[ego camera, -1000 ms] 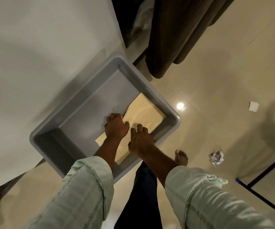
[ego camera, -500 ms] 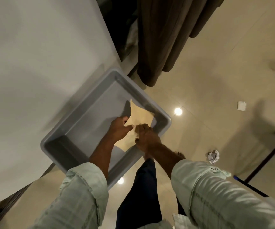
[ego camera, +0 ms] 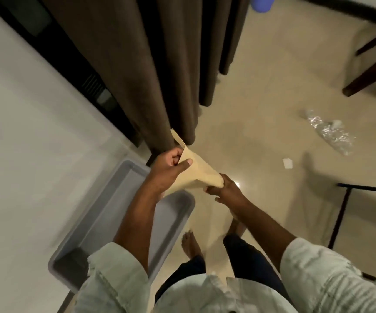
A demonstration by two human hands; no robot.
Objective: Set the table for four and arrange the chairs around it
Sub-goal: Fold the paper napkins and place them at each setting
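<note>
Lifting clear of the grey tub (ego camera: pixel 114 199), the tan mat (ego camera: pixel 199 175) was now pinched by the left hand (ego camera: pixel 168 168) and right hand (ego camera: pixel 224 188), ready for the table.

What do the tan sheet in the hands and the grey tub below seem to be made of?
The tan sheet looks like matte woven fabric or stiff paper: it bends in a soft fold between the left hand and right hand. I cannot tell which. The grey tub looks like smooth moulded plastic, with rounded corners and a dull sheen.
</note>
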